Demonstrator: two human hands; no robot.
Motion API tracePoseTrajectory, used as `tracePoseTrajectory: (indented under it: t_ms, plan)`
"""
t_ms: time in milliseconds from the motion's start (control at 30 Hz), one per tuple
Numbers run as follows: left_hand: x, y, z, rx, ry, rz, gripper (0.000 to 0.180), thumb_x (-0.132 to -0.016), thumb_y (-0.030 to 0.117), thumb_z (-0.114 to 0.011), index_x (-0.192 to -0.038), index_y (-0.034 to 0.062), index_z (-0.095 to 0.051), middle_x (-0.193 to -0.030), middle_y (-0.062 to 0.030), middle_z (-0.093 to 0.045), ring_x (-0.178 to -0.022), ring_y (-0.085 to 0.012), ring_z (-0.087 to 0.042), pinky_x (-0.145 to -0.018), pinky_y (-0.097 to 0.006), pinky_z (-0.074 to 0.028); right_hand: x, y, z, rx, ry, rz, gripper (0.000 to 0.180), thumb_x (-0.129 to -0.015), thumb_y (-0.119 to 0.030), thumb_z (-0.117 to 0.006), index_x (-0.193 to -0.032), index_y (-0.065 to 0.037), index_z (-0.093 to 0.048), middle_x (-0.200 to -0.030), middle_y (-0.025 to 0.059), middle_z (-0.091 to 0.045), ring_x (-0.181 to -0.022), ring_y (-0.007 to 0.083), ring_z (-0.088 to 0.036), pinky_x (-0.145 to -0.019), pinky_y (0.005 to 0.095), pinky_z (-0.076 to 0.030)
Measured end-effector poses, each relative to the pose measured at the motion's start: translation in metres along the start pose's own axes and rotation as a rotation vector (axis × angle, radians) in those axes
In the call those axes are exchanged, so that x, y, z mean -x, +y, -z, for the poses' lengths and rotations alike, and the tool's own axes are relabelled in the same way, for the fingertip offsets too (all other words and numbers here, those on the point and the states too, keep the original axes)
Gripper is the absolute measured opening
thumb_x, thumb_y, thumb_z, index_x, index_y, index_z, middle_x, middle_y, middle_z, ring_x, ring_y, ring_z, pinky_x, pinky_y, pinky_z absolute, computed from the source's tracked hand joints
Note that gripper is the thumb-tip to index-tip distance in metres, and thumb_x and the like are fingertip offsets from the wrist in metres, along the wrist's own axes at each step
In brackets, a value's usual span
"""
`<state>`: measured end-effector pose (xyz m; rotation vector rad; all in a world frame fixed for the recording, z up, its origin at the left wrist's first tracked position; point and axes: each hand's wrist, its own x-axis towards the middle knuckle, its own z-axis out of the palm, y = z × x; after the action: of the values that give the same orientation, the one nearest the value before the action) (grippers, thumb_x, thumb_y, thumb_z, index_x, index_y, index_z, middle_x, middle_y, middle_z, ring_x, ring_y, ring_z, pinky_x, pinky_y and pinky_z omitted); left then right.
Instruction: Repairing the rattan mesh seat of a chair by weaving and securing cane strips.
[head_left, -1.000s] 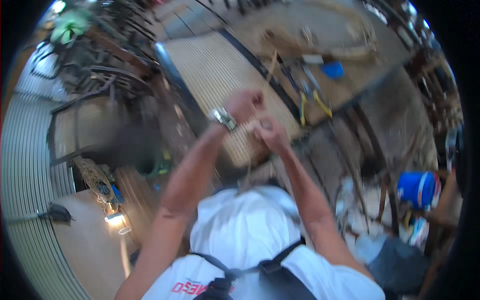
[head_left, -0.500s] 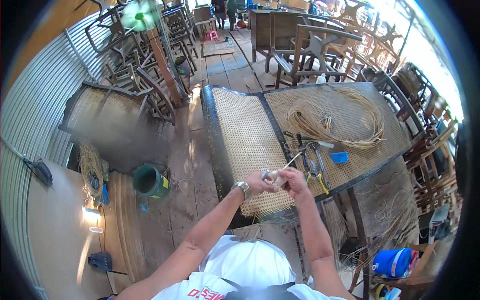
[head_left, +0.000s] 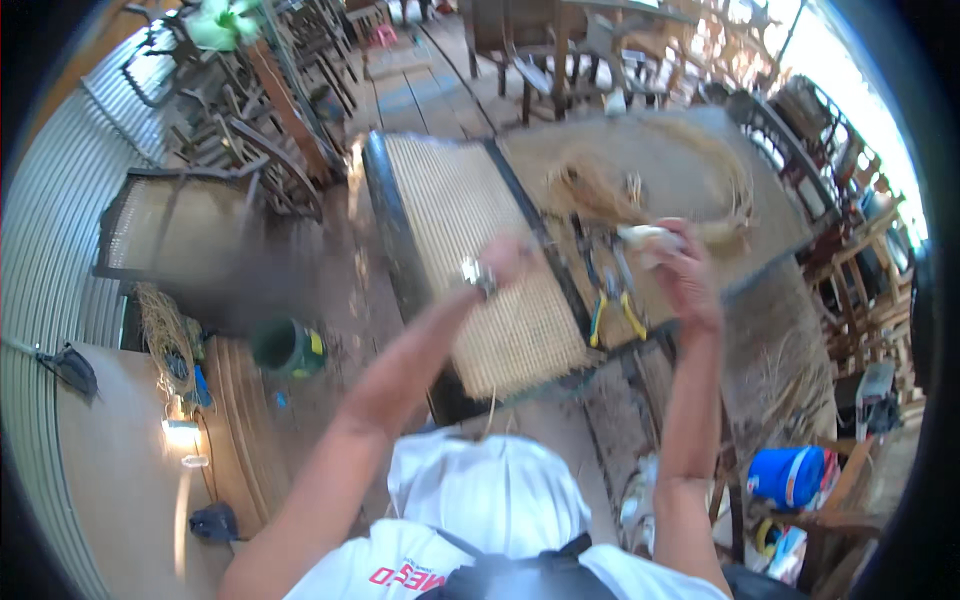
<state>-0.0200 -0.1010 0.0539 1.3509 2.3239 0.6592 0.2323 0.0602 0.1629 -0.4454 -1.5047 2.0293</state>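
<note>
My left hand (head_left: 508, 258), wearing a metal wristwatch (head_left: 479, 275), is over a panel of woven cane webbing (head_left: 465, 215) set in a dark frame (head_left: 395, 230). Motion smears its fingers, so what it holds, if anything, is unclear. Farther right, my right hand (head_left: 688, 280) is closed around a small whitish object (head_left: 648, 240), too blurred to name exactly. Just left of that hand lie pliers with yellow and blue handles (head_left: 620, 312) and other dark hand tools (head_left: 587, 245). Behind them rests a loose coil of cane strands (head_left: 600, 190).
A green bucket (head_left: 290, 347) stands on the plank floor at left. A second cane panel (head_left: 175, 225) leans near corrugated metal sheeting (head_left: 50, 220). Wooden chair frames (head_left: 265, 165) crowd the back left, more the right. A blue container (head_left: 787, 476) sits at lower right.
My hands, together over the webbing before, are now apart. The right has moved to the right and away from me with the whitish object; the left has drawn back leftward. The view has shifted.
</note>
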Motion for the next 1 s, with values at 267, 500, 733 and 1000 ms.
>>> tracePoseTrajectory:
  t_ms: [267,500,733,1000]
  plan:
    - [-0.003,0.077,0.079,0.134,0.019,-0.192,0.023,-0.087,0.027,-0.078,-0.089,0.0037,-0.073,-0.076,-0.0030,-0.074,-0.061,-0.0057,-0.062,-0.054,-0.027,-0.048,0.058,0.206,-0.068,-0.040,-0.150,-0.359,0.035,-0.088,-0.012,-0.077,-0.119,-0.004,-0.065,-0.103,0.0057,-0.069,-0.089,0.0130,-0.066,-0.077,0.0258,-0.056]
    - [0.051,0.096,0.065,0.248,0.002,-0.395,0.016,-0.088,0.020,-0.077,-0.088,0.0048,-0.071,-0.077,-0.0083,-0.072,-0.066,-0.0133,-0.066,-0.060,-0.031,-0.051,0.067,0.230,-0.072,0.059,-0.039,-0.409,0.019,-0.089,-0.012,-0.077,-0.104,-0.002,-0.070,-0.087,0.0030,-0.072,-0.077,0.0097,-0.068,-0.065,0.0242,-0.055]
    - [0.090,0.054,0.076,0.364,0.022,-0.243,0.022,-0.087,0.022,-0.078,-0.102,0.0058,-0.074,-0.088,-0.0065,-0.074,-0.075,-0.0118,-0.067,-0.068,-0.028,-0.053,0.008,0.210,-0.055,0.315,0.090,-0.012,0.011,-0.090,-0.016,-0.074,-0.095,-0.007,-0.072,-0.091,0.0079,-0.075,-0.080,0.0120,-0.070,-0.060,0.0247,-0.056]
    - [0.124,-0.013,0.051,0.547,0.093,0.105,0.045,-0.089,0.026,-0.079,-0.123,0.0012,-0.064,-0.102,-0.0076,-0.072,-0.082,-0.0100,-0.065,-0.067,-0.025,-0.052,-0.121,0.011,0.008,0.416,0.444,0.700,0.018,-0.089,-0.022,-0.068,-0.099,-0.007,-0.074,-0.087,0.0054,-0.074,-0.070,0.0126,-0.066,-0.065,0.0285,-0.052]
